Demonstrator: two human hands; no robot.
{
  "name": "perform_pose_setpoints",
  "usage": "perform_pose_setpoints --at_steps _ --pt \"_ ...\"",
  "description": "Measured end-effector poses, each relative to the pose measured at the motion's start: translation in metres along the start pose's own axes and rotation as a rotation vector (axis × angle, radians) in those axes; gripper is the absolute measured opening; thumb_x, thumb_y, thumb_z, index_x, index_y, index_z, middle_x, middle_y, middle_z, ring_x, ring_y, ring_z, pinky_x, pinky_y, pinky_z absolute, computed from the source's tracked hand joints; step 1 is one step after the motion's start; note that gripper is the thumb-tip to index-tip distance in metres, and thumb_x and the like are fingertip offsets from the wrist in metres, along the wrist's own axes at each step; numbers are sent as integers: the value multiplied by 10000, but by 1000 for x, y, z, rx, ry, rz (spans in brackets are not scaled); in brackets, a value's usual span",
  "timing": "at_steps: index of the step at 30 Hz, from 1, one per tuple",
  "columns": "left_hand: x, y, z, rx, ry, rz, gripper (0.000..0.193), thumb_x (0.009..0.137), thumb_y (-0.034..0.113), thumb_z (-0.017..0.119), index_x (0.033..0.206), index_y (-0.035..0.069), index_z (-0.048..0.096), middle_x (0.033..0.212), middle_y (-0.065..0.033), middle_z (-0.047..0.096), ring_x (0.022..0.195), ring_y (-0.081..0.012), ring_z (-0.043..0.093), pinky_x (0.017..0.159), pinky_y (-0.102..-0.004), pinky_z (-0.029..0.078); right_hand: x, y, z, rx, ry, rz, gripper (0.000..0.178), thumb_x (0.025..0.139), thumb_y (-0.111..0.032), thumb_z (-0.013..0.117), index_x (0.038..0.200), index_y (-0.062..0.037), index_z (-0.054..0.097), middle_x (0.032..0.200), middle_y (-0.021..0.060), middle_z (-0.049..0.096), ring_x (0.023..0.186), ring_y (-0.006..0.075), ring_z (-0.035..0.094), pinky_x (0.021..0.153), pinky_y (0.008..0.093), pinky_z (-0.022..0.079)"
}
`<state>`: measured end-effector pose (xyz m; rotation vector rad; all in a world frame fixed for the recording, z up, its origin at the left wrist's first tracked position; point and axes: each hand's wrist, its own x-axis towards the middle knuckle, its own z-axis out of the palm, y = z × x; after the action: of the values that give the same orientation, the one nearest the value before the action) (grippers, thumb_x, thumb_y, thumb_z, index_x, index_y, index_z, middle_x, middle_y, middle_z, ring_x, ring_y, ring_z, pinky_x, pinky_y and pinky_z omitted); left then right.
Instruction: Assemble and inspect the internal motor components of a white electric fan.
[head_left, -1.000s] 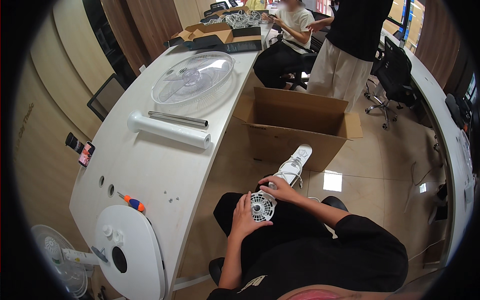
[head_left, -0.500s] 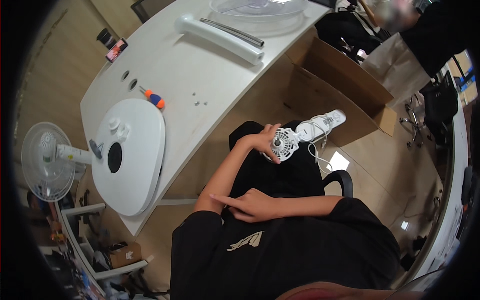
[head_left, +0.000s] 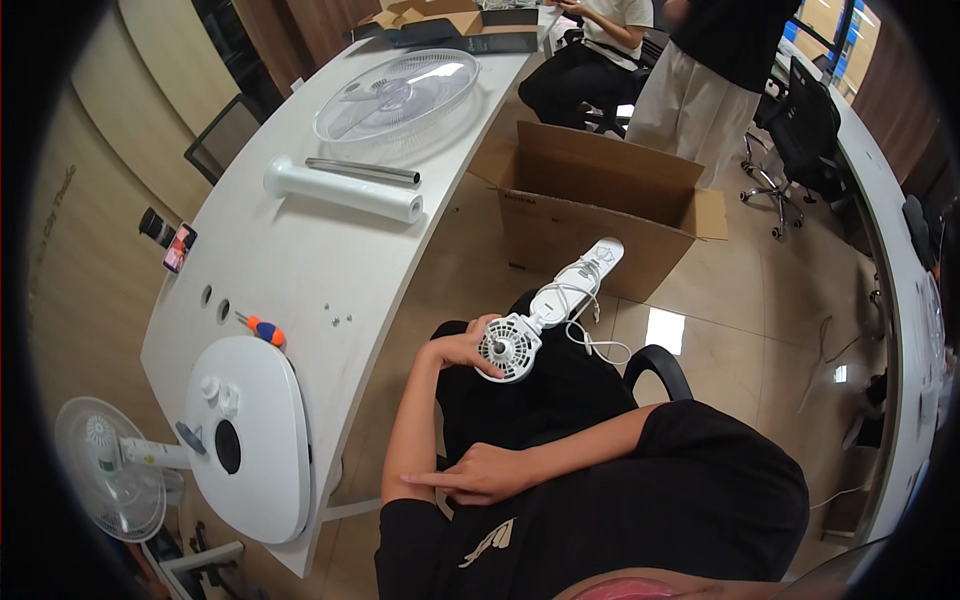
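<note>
Left hand (head_left: 462,350): I am gripping the rim of the white motor housing (head_left: 508,347), its slotted face facing up, over my lap (head_left: 520,410). Its white stem (head_left: 549,306) is pointing toward the cardboard box (head_left: 590,240), a cable (head_left: 572,287) looping around it. Right hand (head_left: 482,474): I am extending the index finger, curling the others, its tip reaching over my left forearm (head_left: 413,430). Table (head_left: 340,270): white base (head_left: 265,430) is lying at the near corner, screwdriver (head_left: 265,330) sitting beside it; small metal pieces (head_left: 336,322) are lying nearer the right edge, a white tube (head_left: 345,190) ending just beside that edge
</note>
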<state>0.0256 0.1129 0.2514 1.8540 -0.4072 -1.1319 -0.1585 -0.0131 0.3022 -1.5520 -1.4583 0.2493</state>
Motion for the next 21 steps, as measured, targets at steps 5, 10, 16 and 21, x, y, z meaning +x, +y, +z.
perform_pose_setpoints --at_steps 5,10,16,21 --pt "-1 3 -2 -16 5 14 1294 577 170 959 1569 132 128 1561 -145 193 1486 -289 215 1198 -382 243 2 1 -4 -110 -109 31 862 896 -119 597 1617 -213 135 781 90 693 579 280 650 503 359 507" --pt "4 -8 -6 -7 5 16 1355 526 271 986 1565 141 127 1573 -183 170 1493 -330 187 1209 -384 217 2 9 -4 -169 -137 8 821 900 -122 593 1610 -212 190 755 73 686 576 267 651 498 352 502" --pt "7 -10 -5 -4 -2 6 1373 519 279 986 1570 142 114 1578 -187 159 1494 -333 185 1212 -392 224 -2 8 -5 -7 33 -16 791 915 -126 575 1608 -220 205 738 78 677 570 263 649 496 348 500" --pt "6 -15 -2 5 15 20 1381 517 297 985 1569 135 105 1572 -192 162 1491 -340 189 1211 -393 224 -5 6 -2 -70 -48 11 781 922 -118 569 1606 -239 212 724 61 668 576 254 651 501 343 498"
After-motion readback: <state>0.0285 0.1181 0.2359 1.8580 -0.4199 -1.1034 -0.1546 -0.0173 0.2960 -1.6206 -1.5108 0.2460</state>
